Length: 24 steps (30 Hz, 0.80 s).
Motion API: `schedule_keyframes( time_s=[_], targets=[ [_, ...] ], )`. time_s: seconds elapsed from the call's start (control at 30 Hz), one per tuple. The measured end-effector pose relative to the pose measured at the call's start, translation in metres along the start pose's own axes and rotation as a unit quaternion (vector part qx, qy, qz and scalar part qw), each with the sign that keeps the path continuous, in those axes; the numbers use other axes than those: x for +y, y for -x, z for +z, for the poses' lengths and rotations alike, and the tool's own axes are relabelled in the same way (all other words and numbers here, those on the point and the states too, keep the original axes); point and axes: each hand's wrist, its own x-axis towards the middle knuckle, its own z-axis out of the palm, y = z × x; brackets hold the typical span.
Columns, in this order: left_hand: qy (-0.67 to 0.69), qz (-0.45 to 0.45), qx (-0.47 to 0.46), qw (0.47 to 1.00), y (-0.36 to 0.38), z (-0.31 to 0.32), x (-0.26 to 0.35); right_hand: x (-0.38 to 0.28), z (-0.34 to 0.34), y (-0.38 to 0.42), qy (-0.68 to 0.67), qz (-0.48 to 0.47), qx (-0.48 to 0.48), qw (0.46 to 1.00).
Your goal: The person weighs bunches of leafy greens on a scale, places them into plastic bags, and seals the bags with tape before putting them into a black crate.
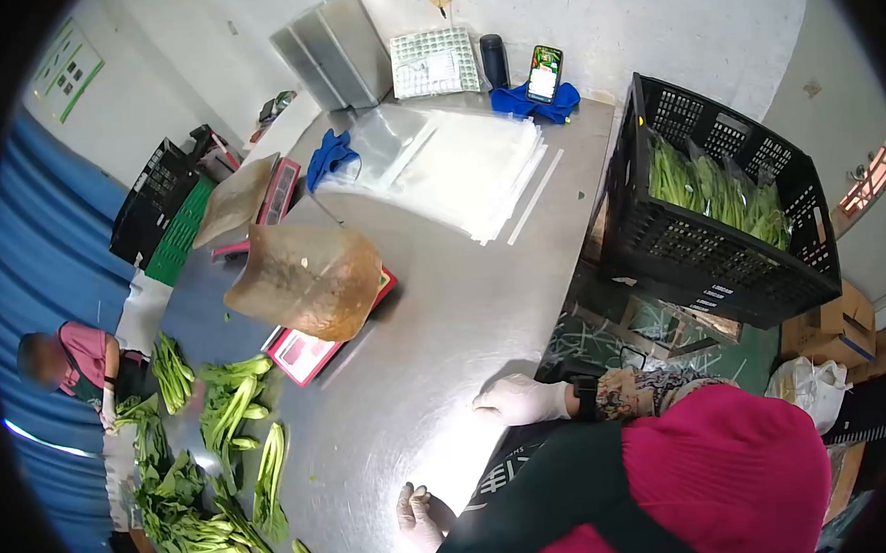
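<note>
Both my hands wear pale gloves and are near the front edge of the steel table (446,326). My right hand (525,399) is curled into a loose fist at the edge, a dark watch on its wrist; nothing shows in it. Lower down, my left hand (423,518) has its fingers curled in, also with nothing visible between them. Left of it lie some stalks of leafy greens (270,476), beside a larger pile of greens (191,535). Beyond my hands stands a red scale (307,354) carrying a curved, worn brownish pan (308,279).
Clear plastic bags (458,171) lie stacked at the back, near a blue cloth (332,160). A phone (545,74) and dark bottle (494,62) stand by the wall. At right, a black crate (723,262) holds bagged greens (719,192). A co-worker (87,360) is at far left.
</note>
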Motion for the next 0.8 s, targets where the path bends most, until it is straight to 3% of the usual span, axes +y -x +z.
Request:
schedule_keyframes(
  time_s=[0.1, 0.3, 0.33, 0.37, 0.4, 0.43, 0.5, 0.57, 0.7, 0.8],
  targets=[
    [-0.001, -0.054, 0.048, 0.997, 0.000, 0.012, 0.013, 0.016, 0.001, -0.013, 0.013, 0.037, -0.056, 0.998],
    [0.005, -0.088, 0.057, 0.995, -0.013, 0.007, 0.007, 0.034, -0.021, -0.035, -0.190, 0.082, -0.098, 0.973],
    [0.049, -0.111, 0.078, 0.990, -0.019, 0.003, -0.007, 0.044, -0.014, -0.039, -0.185, 0.006, -0.059, 0.981],
    [0.093, -0.134, 0.099, 0.982, -0.020, 0.004, -0.009, 0.046, -0.013, -0.042, -0.187, 0.006, -0.060, 0.981],
    [0.093, -0.134, 0.100, 0.982, -0.018, 0.007, -0.012, 0.046, -0.012, -0.049, -0.293, 0.094, -0.096, 0.947],
    [0.052, -0.086, 0.117, 0.988, -0.014, 0.011, -0.015, 0.047, -0.012, -0.054, -0.393, 0.180, -0.128, 0.893],
    [0.009, -0.038, 0.135, 0.990, -0.011, 0.013, -0.025, 0.045, -0.018, -0.057, -0.402, 0.196, -0.141, 0.883],
    [-0.041, 0.076, 0.129, 0.988, -0.014, 0.007, -0.046, 0.044, -0.018, -0.061, -0.400, 0.228, -0.141, 0.876],
    [-0.047, 0.058, 0.126, 0.989, -0.014, 0.011, -0.050, 0.063, -0.006, -0.064, -0.391, 0.186, -0.187, 0.882],
    [-0.058, 0.084, 0.165, 0.981, -0.014, 0.019, -0.049, 0.058, -0.009, -0.059, -0.409, 0.138, -0.136, 0.892]
  ],
)
